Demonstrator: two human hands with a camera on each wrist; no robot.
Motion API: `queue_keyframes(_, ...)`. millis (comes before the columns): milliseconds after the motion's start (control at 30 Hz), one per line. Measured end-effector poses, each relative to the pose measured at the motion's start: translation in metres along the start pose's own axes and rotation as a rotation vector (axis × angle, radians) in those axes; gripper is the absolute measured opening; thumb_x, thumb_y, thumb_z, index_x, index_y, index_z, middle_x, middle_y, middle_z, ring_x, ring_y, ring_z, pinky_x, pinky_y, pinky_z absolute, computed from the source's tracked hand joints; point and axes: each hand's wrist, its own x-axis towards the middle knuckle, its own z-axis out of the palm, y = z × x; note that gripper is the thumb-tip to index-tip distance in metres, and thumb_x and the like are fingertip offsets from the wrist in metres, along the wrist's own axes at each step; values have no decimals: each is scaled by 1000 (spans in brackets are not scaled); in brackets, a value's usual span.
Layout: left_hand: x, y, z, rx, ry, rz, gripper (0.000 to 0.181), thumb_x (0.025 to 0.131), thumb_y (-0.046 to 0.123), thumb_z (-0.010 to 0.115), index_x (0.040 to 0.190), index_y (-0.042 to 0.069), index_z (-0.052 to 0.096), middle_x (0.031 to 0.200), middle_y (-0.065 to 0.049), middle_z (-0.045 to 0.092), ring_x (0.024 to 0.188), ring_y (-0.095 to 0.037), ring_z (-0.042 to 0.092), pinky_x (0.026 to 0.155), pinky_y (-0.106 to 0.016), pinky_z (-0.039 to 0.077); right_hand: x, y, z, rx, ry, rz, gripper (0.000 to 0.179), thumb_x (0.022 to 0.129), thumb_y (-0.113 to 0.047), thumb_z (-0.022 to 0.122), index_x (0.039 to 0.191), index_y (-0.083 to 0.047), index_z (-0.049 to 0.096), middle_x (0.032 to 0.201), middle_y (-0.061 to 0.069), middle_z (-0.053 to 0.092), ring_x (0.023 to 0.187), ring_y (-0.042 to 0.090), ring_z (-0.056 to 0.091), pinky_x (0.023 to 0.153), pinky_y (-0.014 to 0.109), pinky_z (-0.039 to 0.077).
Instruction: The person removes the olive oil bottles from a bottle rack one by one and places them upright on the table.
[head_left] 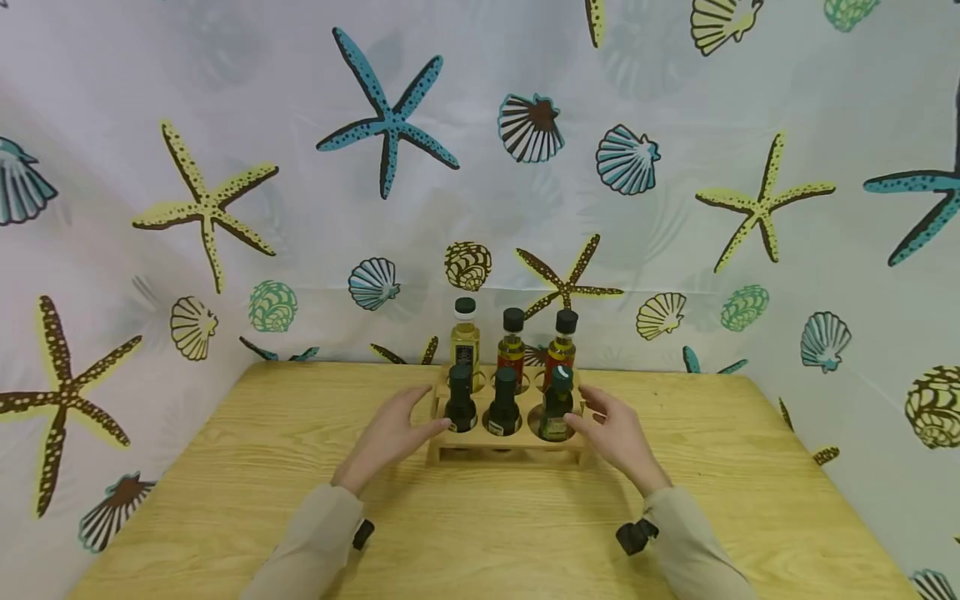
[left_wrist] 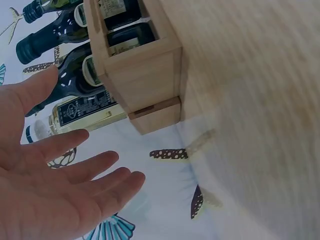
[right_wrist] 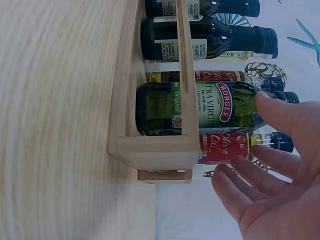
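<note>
A two-tier wooden rack stands on the table, bottles in its round holes. In front are two dark bottles and, at the right, a green olive oil bottle. Behind them stand a pale yellow oil bottle and two red-label olive oil bottles. My left hand is at the rack's left end, fingers spread, thumb toward the nearest dark bottle. My right hand is at the right end, its thumb over the green bottle's shoulder; whether it touches I cannot tell. Neither hand holds anything.
The wooden table reaches back to a white cloth printed with starfish and shells, which hangs behind and at both sides. Black wrist devices sit at both sleeve cuffs.
</note>
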Motion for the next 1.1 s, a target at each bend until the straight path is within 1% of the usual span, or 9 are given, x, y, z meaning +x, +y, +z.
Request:
queue_keyframes(67,0,-1,3,-47,0,-11,74,93,40,66,151,6,37,154,-20,38,141,-42,35,112,-60,32,2,3,1,78,12,4,58,94,-27,68,146,-9,47,148,15,49,133,34,50,108,46,44)
queue_keyframes(167,2,-4,7,-112,-6,-40,72,92,36,68,152,8,37,153,-18,41,140,-41,37,110,-60,35,4,9,4,168,16,23,55,94,-22,68,144,-8,50,145,16,51,130,34,53,104,47,48)
queue_keyframes(367,6,-10,16,-277,-42,-92,69,91,32,70,151,15,40,151,-18,43,138,-41,40,107,-59,39,8,13,7,363,-8,79,52,94,-16,67,143,-7,51,146,18,50,131,35,52,105,47,46)
queue_keyframes(467,7,-13,17,-369,-67,-104,67,91,28,71,150,16,42,150,-17,43,137,-40,41,106,-57,42,10,13,9,424,-12,83,52,94,-14,67,143,-7,51,146,17,49,132,34,51,106,45,46)
queue_keyframes(600,8,-16,17,-480,-114,-124,67,91,21,71,151,13,40,152,-19,40,136,-41,42,100,-50,49,13,15,12,461,-21,82,52,94,-13,67,143,-7,50,146,18,49,133,34,50,107,45,45)
queue_keyframes(667,9,-17,17,-517,-137,-143,68,91,18,71,151,12,39,152,-20,40,136,-41,43,96,-47,52,15,16,13,469,-26,84,53,94,-12,67,144,-7,49,146,18,49,134,34,49,108,46,44)
queue_keyframes(767,11,-20,17,-557,-168,-168,69,91,16,71,152,12,38,152,-21,38,136,-42,43,94,-45,54,17,18,13,478,-36,83,54,94,-12,67,145,-7,48,147,19,48,135,34,48,109,48,42)
queue_keyframes(967,15,-24,18,-589,-210,-174,70,91,13,71,153,13,36,154,-23,34,138,-43,39,96,-45,53,21,22,14,490,-59,72,58,94,-12,67,147,-7,45,149,19,45,138,36,44,111,49,40)
queue_keyframes(1100,17,-26,19,-600,-220,-185,71,91,14,72,153,13,36,154,-25,34,133,-42,46,94,-44,54,23,23,14,476,-68,61,60,93,-13,69,147,-8,45,148,19,47,137,36,45,110,49,41)
